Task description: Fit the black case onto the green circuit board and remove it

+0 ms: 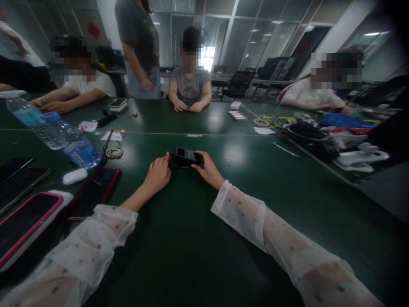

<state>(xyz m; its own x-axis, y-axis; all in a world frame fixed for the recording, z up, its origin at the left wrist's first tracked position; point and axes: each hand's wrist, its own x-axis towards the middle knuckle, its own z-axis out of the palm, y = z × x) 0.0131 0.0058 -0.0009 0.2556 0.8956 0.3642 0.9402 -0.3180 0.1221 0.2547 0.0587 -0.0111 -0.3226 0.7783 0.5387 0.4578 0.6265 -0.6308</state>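
A small black device with a little screen and buttons lies on the dark green table, ahead of me near the middle. My right hand grips its right end, thumb at the near side and fingers over the top. At its left end is my left hand, index finger reaching up beside the device and the other fingers curled. Whether that hand pinches anything is too dim to tell. Sheer white dotted sleeves cover both my forearms.
Two water bottles lean at the left, near a white case, a red-edged phone and a pink-edged phone. A wrench, cables and a white tool lie right. Several people are across the table.
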